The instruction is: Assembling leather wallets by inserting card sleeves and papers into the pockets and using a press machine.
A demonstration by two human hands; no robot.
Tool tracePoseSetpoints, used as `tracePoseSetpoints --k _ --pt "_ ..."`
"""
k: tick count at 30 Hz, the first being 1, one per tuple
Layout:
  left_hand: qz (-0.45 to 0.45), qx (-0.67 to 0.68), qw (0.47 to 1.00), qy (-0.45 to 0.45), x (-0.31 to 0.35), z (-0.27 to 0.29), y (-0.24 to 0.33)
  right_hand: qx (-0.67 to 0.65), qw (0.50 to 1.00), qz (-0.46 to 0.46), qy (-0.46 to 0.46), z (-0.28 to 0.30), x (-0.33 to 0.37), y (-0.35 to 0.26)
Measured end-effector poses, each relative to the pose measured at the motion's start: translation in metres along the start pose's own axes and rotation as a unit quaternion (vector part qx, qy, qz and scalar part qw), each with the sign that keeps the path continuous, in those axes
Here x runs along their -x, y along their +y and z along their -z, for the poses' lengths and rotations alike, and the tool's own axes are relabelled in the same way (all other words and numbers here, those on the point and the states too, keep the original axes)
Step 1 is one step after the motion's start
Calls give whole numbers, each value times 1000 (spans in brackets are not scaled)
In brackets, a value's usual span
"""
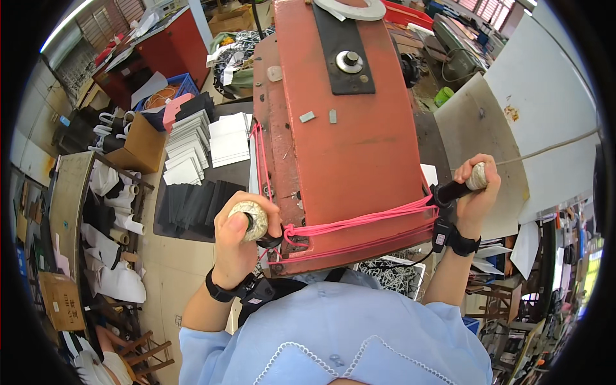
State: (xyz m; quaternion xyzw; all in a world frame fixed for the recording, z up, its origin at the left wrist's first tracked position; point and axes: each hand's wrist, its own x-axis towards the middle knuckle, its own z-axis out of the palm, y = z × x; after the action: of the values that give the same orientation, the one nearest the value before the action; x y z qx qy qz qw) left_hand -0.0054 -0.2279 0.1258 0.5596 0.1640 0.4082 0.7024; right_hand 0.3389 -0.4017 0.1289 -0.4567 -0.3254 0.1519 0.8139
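My left hand is closed round a lever handle with a wrapped, pale knob, thumb over its end. My right hand grips a second black handle with a similar wrapped end. Between the handles stands a red machine, close in front of my body. Several strands of pink cord stretch across its near end from one handle to the other. More pink cord runs up the machine's left side. Both wrists wear black straps with small devices.
Left of the machine, a dark table holds white sheets, fanned white pieces and black pieces. Beyond are a cardboard box and a blue crate. A curved grey panel stands right. A metal-topped rack is far left.
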Motion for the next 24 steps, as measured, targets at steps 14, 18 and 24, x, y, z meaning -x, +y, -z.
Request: tracePoseSetpoints --k 14,18,24 --pt "7 -36 998 -45 3 -18 6 39 999 21 -20 10 -20 -12" --pt "30 7 988 -149 -3 -42 3 109 993 29 29 37 -51 -21" --pt "-69 -54 928 -362 -32 -81 -30 401 869 201 208 32 -41 -30"
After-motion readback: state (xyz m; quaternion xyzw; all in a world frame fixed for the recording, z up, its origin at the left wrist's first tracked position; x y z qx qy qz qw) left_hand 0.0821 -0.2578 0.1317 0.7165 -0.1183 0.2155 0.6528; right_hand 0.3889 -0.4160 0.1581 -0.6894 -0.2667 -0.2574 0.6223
